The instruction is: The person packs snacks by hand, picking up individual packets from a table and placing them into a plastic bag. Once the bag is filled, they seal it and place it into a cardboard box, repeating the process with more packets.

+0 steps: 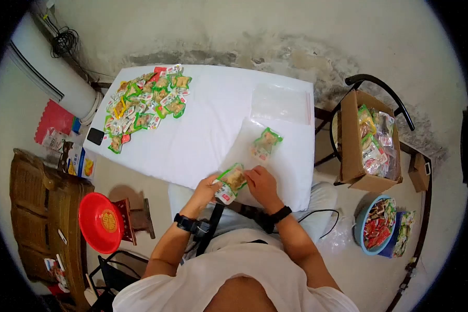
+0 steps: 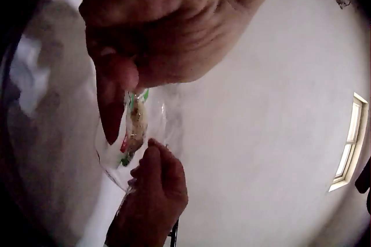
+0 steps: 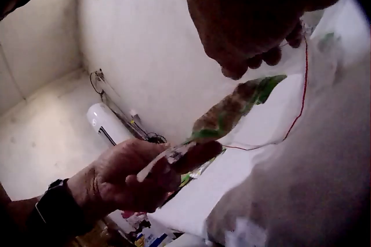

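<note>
My left hand (image 1: 207, 188) pinches a clear-and-green snack packet (image 1: 234, 178) by its white lower end, close over the table's front edge. To its right, my right hand (image 1: 262, 184) has fingertips and thumb together on the rim of a clear plastic zip bag (image 1: 236, 148). A red line (image 3: 304, 96) runs along the bag's mouth in the right wrist view. A second snack packet (image 1: 267, 141) lies inside the bag on the table. In the left wrist view, the clear film (image 2: 157, 114) surrounds the held packet.
Many similar packets (image 1: 148, 101) are heaped at the table's (image 1: 213, 104) far left, beside a black phone (image 1: 95, 136). Another flat clear bag (image 1: 281, 103) lies back right. A cardboard box (image 1: 352, 135) of packets stands on a chair, above a blue basin (image 1: 360, 229) on the floor.
</note>
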`<state>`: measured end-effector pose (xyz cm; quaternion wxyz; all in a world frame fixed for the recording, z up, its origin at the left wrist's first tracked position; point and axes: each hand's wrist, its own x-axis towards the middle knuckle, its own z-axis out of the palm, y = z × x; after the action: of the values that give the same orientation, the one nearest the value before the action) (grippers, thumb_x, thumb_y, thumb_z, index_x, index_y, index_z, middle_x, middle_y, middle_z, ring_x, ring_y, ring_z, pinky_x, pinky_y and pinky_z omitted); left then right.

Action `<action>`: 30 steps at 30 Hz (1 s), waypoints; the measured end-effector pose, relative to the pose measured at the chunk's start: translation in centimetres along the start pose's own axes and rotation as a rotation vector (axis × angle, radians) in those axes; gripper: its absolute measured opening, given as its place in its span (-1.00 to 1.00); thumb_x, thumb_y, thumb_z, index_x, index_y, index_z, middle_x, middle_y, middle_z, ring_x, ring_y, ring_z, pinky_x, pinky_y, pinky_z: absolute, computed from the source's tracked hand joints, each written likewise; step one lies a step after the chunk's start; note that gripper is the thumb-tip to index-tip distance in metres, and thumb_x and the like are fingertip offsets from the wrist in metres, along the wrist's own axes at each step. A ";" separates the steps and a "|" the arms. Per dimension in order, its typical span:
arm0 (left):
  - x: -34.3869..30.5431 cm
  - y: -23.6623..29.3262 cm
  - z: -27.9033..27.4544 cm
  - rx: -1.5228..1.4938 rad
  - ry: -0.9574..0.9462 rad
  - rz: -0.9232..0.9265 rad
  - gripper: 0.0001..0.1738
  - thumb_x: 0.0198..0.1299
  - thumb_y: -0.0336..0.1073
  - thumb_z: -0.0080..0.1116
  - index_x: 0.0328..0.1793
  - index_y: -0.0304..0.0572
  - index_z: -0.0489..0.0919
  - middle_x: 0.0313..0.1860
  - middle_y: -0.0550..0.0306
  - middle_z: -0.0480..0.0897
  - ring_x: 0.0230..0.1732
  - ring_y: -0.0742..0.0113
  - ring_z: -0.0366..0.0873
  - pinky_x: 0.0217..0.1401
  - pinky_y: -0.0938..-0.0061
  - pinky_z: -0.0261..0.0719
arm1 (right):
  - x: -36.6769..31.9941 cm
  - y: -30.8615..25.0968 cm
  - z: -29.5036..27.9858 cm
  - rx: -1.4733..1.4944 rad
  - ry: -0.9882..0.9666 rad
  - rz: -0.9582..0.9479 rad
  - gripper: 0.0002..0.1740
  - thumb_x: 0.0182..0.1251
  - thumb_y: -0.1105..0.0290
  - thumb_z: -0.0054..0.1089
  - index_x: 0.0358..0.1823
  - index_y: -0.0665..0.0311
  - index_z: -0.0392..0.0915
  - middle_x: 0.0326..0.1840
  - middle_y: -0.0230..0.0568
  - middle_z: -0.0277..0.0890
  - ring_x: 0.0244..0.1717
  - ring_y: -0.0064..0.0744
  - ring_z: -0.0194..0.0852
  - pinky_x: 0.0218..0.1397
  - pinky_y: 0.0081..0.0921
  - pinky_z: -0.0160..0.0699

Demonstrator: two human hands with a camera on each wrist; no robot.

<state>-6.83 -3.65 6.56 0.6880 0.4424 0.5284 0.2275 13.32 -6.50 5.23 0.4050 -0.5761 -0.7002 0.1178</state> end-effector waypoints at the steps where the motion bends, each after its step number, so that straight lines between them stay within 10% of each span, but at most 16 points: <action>1: 0.8 -0.7 0.2 -0.005 0.003 0.033 -0.68 0.25 -0.36 -0.02 0.13 -0.15 0.50 -0.48 0.27 0.59 -0.66 0.61 0.41 -0.73 0.72 0.34 | -0.1 0.1 0.1 0.000 0.004 0.000 -0.89 0.12 0.42 0.14 -0.30 0.20 0.55 -0.42 -0.19 0.41 -0.39 -0.16 0.45 -0.38 -0.30 0.45; 9: 3.5 -3.0 3.2 -0.402 -0.125 0.063 -0.66 0.31 -0.37 -0.11 0.21 -0.14 0.39 -0.06 0.16 0.55 -0.14 0.43 0.52 -0.13 0.53 0.53 | -0.3 -0.2 0.2 0.029 -0.003 -0.031 -0.89 0.11 0.42 0.14 -0.31 0.21 0.54 -0.41 -0.15 0.41 -0.36 -0.14 0.43 -0.37 -0.29 0.44; 18: 8.2 -1.8 6.7 -0.535 -0.110 0.345 -0.63 0.34 -0.31 -0.16 0.25 -0.16 0.32 -0.04 0.11 0.52 -0.07 0.37 0.50 -0.11 0.48 0.52 | 0.0 -0.5 0.1 0.062 0.005 -0.046 -0.94 0.14 0.44 0.14 -0.34 0.18 0.54 -0.39 -0.20 0.45 -0.38 -0.14 0.47 -0.40 -0.34 0.45; 30: 14.2 0.9 6.3 -0.344 -0.031 0.226 -0.44 0.28 -0.43 -0.17 0.41 -0.19 0.08 0.03 -0.07 0.48 -0.10 0.23 0.56 -0.14 0.45 0.63 | -0.9 0.2 0.5 0.074 -0.060 -0.021 -0.93 0.17 0.41 0.10 -0.34 0.22 0.50 -0.40 -0.16 0.39 -0.37 -0.10 0.43 -0.36 -0.28 0.45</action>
<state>3.93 5.57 0.20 0.7315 0.3785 0.4179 0.3834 13.14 -7.05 4.42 0.4060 -0.5497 -0.7130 0.1567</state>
